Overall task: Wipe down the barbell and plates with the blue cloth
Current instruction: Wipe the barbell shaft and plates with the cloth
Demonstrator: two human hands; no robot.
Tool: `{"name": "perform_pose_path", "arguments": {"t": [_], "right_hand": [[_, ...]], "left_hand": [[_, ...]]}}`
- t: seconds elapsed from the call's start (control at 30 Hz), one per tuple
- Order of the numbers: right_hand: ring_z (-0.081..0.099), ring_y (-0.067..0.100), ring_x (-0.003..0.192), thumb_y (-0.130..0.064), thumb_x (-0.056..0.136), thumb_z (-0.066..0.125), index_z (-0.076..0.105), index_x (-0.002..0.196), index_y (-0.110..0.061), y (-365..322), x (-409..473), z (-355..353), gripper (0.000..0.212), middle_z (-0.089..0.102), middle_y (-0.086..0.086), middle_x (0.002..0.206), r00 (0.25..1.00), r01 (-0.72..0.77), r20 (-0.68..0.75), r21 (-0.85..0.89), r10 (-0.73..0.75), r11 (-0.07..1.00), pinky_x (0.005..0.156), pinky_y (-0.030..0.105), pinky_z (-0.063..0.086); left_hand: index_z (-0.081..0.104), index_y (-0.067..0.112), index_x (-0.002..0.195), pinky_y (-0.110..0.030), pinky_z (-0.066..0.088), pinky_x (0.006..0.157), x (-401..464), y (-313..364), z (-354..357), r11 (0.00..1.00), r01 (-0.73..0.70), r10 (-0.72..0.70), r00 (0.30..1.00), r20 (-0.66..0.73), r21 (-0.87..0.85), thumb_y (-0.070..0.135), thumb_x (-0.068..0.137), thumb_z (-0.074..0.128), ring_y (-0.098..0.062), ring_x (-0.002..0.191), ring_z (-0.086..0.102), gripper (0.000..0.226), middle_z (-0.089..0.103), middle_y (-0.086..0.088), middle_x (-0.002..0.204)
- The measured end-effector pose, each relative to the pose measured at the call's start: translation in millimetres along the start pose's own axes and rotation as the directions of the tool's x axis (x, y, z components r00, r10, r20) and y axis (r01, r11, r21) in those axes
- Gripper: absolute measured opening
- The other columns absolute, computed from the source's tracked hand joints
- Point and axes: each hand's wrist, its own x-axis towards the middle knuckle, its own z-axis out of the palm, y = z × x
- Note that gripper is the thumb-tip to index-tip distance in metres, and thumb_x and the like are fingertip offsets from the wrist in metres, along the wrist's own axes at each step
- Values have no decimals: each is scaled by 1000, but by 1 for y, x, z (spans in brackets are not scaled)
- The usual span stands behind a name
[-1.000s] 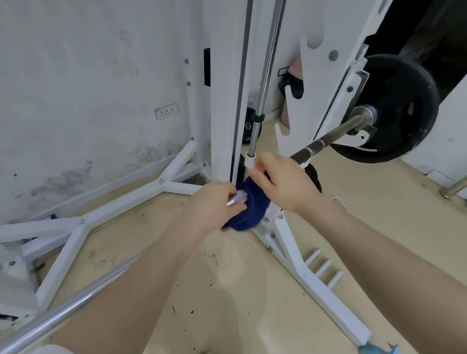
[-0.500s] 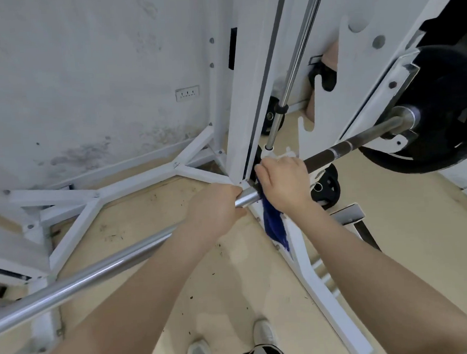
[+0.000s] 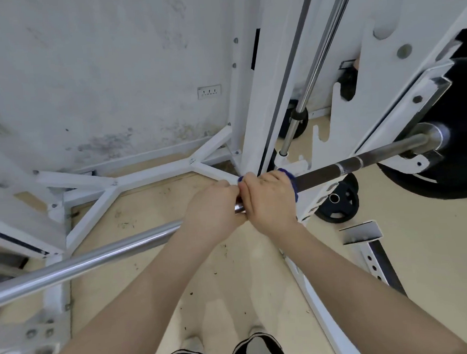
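Note:
A long steel barbell (image 3: 108, 254) runs from the lower left up to the right, where a large black plate (image 3: 461, 160) sits on its sleeve. My left hand (image 3: 212, 208) is closed around the bar near its middle. Right beside it, touching, my right hand (image 3: 269, 199) grips the bar through the blue cloth (image 3: 291, 177). Only small edges of the cloth show above and to the right of my fingers; the bulk of it is hidden under the hand. The bar right of my hands looks dark and knurled.
The white rack upright (image 3: 264, 79) and a chrome guide rod (image 3: 310, 71) rise just behind my hands. White base struts (image 3: 150, 177) spread over the beige floor. A small black plate (image 3: 338, 203) hangs low on the right, by a perforated white beam (image 3: 374, 255). My shoes (image 3: 224, 352) are below.
The blue cloth, which hung loose below my right hand, is now bunched under that hand around the bar. The view has shifted closer and lower; both hands stay together on the bar.

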Motion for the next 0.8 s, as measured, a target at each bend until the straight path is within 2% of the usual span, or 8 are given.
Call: {"name": "perform_pose_path", "arguments": {"t": [0.13,0.23,0.33,0.5,0.57,0.67,0.73,0.8], "right_hand": [[45,25,42,-20,86,41,46,61,-14,34,2,0,26,46,1,42,990,142,1,-96,-143,985,62,33,28],[48,25,46,-22,87,25,48,63,-15,73,4,-9,34,51,2,49,992,54,120,-178,-33,983,65,32,26],[38,22,45,-20,85,16,52,65,-13,64,7,-8,42,50,2,53,988,1,155,-155,23,988,63,31,27],[41,20,39,-22,90,40,50,59,-12,23,3,-8,33,45,0,42,996,56,-71,83,-50,995,52,27,35],[48,22,47,-27,91,39,53,64,-12,39,0,-7,34,50,1,47,990,137,-49,106,-132,985,62,31,38],[60,23,76,-49,89,31,60,85,-17,81,-7,-14,43,64,-2,75,978,52,196,131,-78,990,94,37,35],[61,21,91,-60,84,32,64,95,-19,100,-12,-18,54,67,-4,92,971,18,234,115,-44,993,102,40,30],[60,21,99,-64,83,33,68,98,-17,100,-10,-18,61,68,-3,101,947,102,287,154,-143,983,102,40,30]], "left_hand": [[63,13,100,-32,40,70,3,4,-4,1000,17,-18,1000,10,15,32,84,58,-23,90,54,25,59,-6,98],[63,15,97,-28,41,67,4,5,-6,999,35,-35,999,9,-16,30,84,59,-18,85,53,20,61,-3,96],[64,15,97,-26,40,67,2,6,-3,996,72,-74,997,-26,-60,29,82,62,-17,86,53,20,62,-2,96],[66,15,93,-29,42,67,0,9,-2,991,114,-117,992,-37,-66,28,81,62,-20,84,56,19,66,-2,91],[66,15,92,-28,41,60,1,9,-3,989,126,-128,991,-27,-73,28,80,63,-20,78,55,18,66,-3,89],[65,16,92,-28,41,58,1,9,-4,988,140,-141,990,-15,-71,29,80,62,-19,73,52,19,64,-2,87],[65,17,92,-31,45,63,1,10,-4,987,149,-150,988,-20,-62,28,80,61,-20,75,54,17,64,-2,89],[65,17,93,-32,46,65,1,11,-3,985,159,-161,987,-23,-70,27,79,62,-20,76,54,17,64,-2,89]]}}
